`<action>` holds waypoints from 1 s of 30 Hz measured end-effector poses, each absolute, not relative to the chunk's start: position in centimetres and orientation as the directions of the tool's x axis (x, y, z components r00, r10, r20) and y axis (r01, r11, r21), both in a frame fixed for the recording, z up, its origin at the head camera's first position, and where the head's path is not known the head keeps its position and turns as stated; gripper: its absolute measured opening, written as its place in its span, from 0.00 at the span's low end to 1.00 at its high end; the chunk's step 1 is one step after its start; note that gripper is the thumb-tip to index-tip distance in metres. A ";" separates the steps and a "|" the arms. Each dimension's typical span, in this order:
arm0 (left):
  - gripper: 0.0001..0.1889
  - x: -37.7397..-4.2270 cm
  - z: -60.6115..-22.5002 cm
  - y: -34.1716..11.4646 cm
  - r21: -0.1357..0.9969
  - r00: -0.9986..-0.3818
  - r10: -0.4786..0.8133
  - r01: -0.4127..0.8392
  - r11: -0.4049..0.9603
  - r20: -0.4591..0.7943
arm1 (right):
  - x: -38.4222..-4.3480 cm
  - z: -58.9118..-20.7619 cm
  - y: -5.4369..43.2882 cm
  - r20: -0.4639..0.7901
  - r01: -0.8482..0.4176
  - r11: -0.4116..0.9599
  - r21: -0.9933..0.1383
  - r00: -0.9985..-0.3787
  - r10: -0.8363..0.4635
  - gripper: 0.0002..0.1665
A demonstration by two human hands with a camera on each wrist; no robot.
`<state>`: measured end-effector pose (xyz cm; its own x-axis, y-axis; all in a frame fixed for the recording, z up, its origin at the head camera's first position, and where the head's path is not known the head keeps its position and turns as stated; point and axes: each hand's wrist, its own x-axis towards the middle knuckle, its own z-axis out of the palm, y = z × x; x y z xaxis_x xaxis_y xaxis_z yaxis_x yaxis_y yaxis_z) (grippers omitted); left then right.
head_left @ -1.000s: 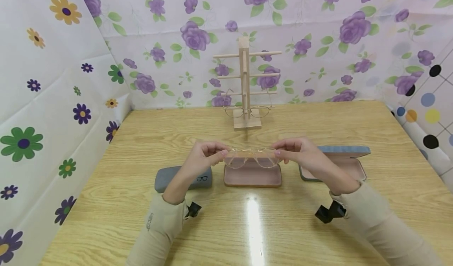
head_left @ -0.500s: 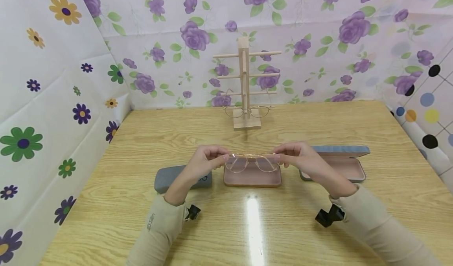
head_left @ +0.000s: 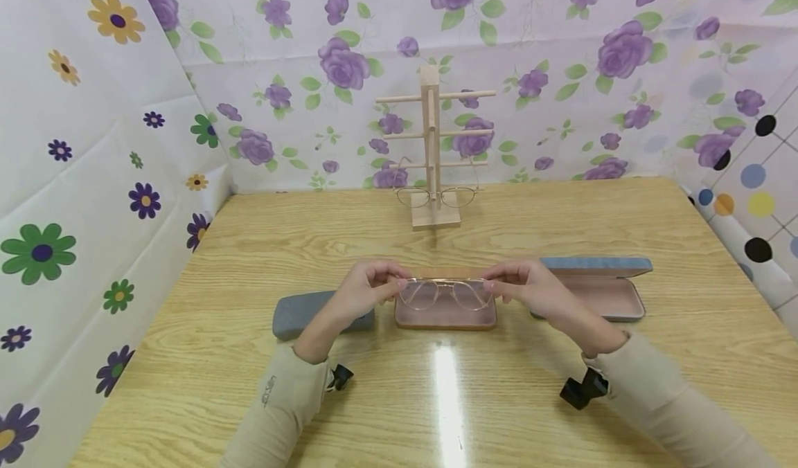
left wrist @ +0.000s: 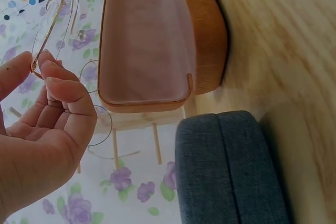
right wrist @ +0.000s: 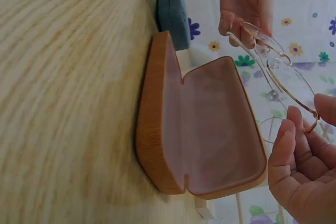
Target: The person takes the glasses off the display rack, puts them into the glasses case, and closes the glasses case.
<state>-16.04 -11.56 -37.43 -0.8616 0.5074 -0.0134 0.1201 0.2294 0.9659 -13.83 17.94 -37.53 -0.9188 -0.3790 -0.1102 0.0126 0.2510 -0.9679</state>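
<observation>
Both of my hands hold a pair of gold wire-rimmed glasses (head_left: 445, 283) above an opened brown case (head_left: 445, 321) with pink lining. My left hand (head_left: 364, 293) pinches one end of the frame between thumb and fingers. At the other end, my right hand (head_left: 530, 289) has the same kind of pinch. The right wrist view shows the glasses' thin arms folded in behind the lenses. The case's pink inside (right wrist: 220, 129) has nothing lying in it, and the glasses are apart from it.
A closed grey-blue case (head_left: 296, 314) lies at the left, partly behind my left forearm. On the right is an open blue case (head_left: 607, 296) with pink lining. Behind them, a wooden stand (head_left: 430, 129) carries another pair of thin-rimmed glasses (head_left: 458, 196) on its lower rods.
Both hands have lowered the glasses and brought them slightly nearer to me, over the brown case. The grip at both ends looks the same. The cases and the stand have not moved.
</observation>
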 end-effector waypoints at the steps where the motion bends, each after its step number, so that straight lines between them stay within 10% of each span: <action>1: 0.11 -16.1 -37.5 -11.6 0.965 -0.861 0.509 0.119 0.233 -0.017 | -13.8 -37.7 17.9 -0.112 0.013 0.255 -0.967 -0.919 -0.377 0.21; 30: 0.12 -16.5 -39.5 -11.7 0.891 -0.843 0.535 0.194 0.410 -0.063 | -13.3 -40.8 17.3 -0.147 0.062 0.332 -0.941 -0.960 -0.239 0.16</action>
